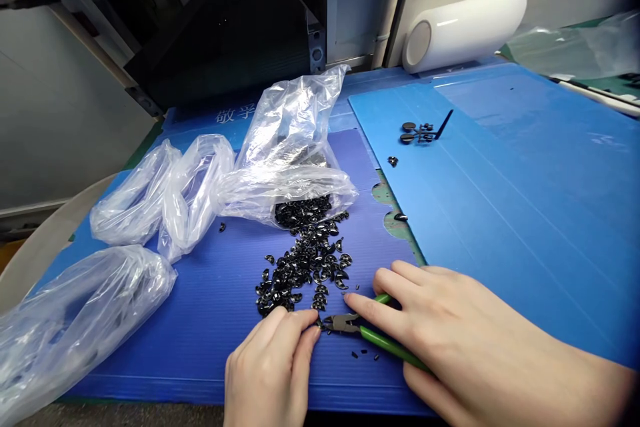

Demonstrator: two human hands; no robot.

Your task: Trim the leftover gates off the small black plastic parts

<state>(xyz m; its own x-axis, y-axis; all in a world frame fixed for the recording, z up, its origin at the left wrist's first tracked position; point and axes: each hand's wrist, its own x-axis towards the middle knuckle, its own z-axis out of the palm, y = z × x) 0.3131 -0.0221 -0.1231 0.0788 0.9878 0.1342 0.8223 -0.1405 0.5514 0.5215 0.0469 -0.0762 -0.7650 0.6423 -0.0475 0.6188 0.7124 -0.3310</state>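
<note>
My right hand (440, 327) is wrapped round green-handled cutters (345, 323), whose dark jaws point left. At the tips of those jaws, my left hand (275, 360) pinches a small black part (319, 322) between thumb and forefinger; the fingers hide much of it. Just beyond both hands lies a loose pile of small shiny black parts (300, 260), spreading from the mouth of a clear plastic bag (295, 113). A few tiny black offcuts (364, 351) lie on the blue sheet below the cutters.
Clear plastic bags (130, 193) lie on the left. A lighter blue board (500, 200) covers the right side, with a black moulded sprue (420, 133) near its far edge. Behind it rests a white cylinder (465, 27). A dark panel (215, 27) stands at the back.
</note>
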